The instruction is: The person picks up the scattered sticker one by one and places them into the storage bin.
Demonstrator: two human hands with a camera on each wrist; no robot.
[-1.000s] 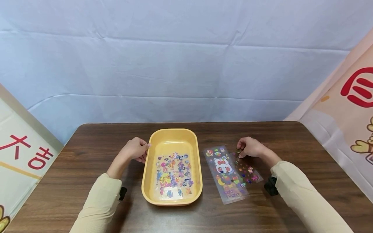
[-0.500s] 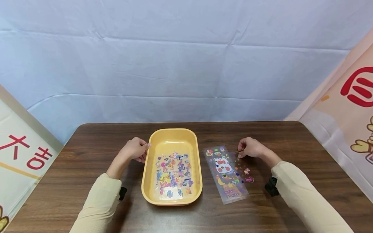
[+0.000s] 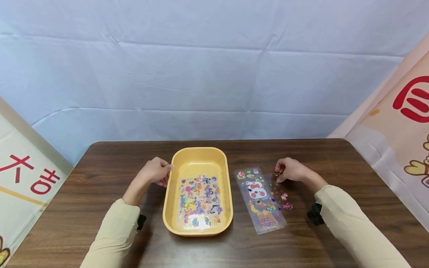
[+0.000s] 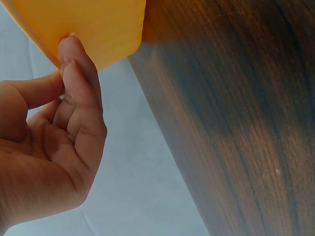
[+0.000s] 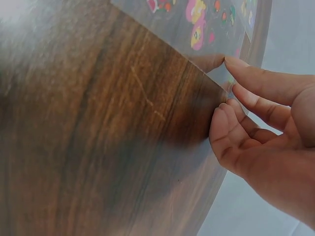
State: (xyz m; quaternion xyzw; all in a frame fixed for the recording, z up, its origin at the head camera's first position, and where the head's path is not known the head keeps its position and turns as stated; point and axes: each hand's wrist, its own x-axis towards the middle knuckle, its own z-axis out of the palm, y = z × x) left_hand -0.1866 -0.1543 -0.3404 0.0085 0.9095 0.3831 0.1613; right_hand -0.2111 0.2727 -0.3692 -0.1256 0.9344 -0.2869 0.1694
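My left hand (image 3: pixel 155 171) pinches the left rim of a yellow plastic tray (image 3: pixel 229 193) between thumb and fingers. The left wrist view shows its fingertips against the tray's outer wall (image 4: pixel 110 29). Inside the tray lie transparent sticker sheets (image 3: pixel 200 201) with small colourful figures. To the right, my right hand (image 3: pixel 291 170) holds the far corner of a clear sticker sheet (image 3: pixel 284 197); in the right wrist view, the thumb is on top of this sheet (image 5: pixel 172 29) at its corner. Its left side overlaps another clear sheet (image 3: pixel 264 201) bearing a white character face and a yellow moon.
Everything stands on a dark wood-grain table (image 3: pixel 110 167). A pale cloth backdrop (image 3: pixel 207 74) hangs behind it, with printed banners (image 3: pixel 33 178) at both sides. Dark wrist devices (image 3: pixel 315 214) sit at both sleeve cuffs.
The right sticker sheet's lower end has swung left, further over the neighbouring sheet. My right hand has shifted slightly right. The left hand and tray stay in place.
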